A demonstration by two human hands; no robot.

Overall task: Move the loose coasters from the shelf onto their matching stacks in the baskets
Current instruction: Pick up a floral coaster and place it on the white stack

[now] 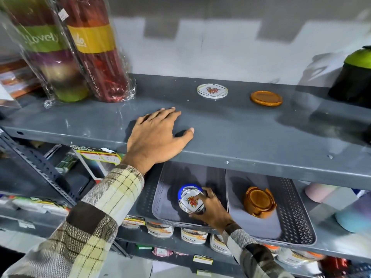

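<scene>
Two loose coasters lie on the grey upper shelf (241, 133): a white floral coaster (212, 91) and an orange-brown round coaster (266, 98) to its right. Below, the left grey basket (160, 197) holds a stack of white floral coasters (190, 200). My right hand (210, 209) reaches into that basket, its fingers on the top floral coaster of the stack. The right grey basket (295, 213) holds an orange-brown coaster stack (260, 202) in a holder. My left hand (158, 137) lies flat on the upper shelf's front edge, fingers spread, holding nothing.
Two wrapped tall bottles (80, 49) stand at the upper shelf's left end. A black and green container (355, 77) stands at its right end. Small jars (192, 235) line the shelf below the baskets. Pastel cups (321, 194) sit right of the baskets.
</scene>
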